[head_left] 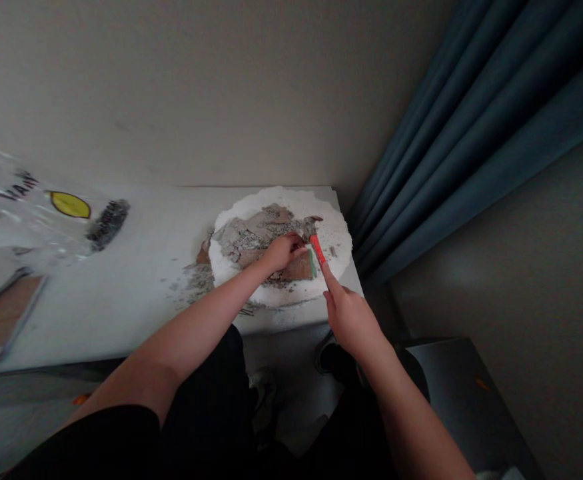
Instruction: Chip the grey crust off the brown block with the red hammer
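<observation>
My right hand [354, 321] is closed round a red-handled tool [317, 249], index finger laid along the handle. Its grey working end is too dark and small to identify, and points away from me among grey, crumbly pieces [251, 227]. Just left of it, my left hand [284, 252] has its fingers bent together near the tool's end; what they hold, if anything, is hidden. Below those fingers lies a brown flat piece [298, 267] with a green strip on its right edge. All this rests on a white, ragged-edged round mat [334, 233].
A white table [136, 280] bears the mat and scattered grey crumbs [191, 283]. On the left stand a clear plastic bag [36, 193] with printing and a brown panel [6, 320]. Blue curtains [461, 147] hang at the right, beside the wall.
</observation>
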A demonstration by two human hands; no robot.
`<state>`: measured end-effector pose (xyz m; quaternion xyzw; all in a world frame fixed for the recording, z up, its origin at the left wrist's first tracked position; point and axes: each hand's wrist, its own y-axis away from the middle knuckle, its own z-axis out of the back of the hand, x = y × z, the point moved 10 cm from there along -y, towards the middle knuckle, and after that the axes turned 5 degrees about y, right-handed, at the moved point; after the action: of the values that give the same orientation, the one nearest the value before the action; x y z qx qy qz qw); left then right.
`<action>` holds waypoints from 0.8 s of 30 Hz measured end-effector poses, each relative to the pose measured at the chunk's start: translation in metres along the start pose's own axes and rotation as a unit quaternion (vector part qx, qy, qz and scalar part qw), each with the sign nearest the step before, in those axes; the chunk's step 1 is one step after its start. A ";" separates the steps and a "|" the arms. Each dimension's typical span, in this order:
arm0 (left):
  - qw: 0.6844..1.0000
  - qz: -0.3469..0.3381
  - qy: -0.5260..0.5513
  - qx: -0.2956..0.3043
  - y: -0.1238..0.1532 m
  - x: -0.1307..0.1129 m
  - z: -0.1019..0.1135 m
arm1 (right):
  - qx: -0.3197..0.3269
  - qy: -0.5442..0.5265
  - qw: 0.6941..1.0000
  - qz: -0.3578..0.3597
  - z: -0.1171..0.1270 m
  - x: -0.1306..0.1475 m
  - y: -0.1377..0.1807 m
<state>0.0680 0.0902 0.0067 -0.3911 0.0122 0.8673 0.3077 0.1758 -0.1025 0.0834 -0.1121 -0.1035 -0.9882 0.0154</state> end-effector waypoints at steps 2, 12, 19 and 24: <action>1.000 -0.004 0.009 0.003 0.000 0.000 -0.001 | -0.011 -0.001 1.000 -0.006 0.002 -0.002 0.000; 0.995 0.047 0.087 0.010 0.000 0.008 0.002 | -0.002 0.007 1.000 -0.019 0.003 -0.004 0.001; 0.987 0.078 0.110 -0.087 0.005 0.015 0.029 | 0.036 0.035 0.999 -0.010 -0.018 -0.003 -0.005; 0.994 0.056 0.043 -0.087 0.005 0.013 0.035 | 0.019 0.032 0.999 0.002 -0.020 -0.002 -0.005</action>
<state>0.0354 0.1017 0.0207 -0.4522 -0.0283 0.8632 0.2228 0.1726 -0.1014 0.0627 -0.0802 -0.1217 -0.9891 0.0232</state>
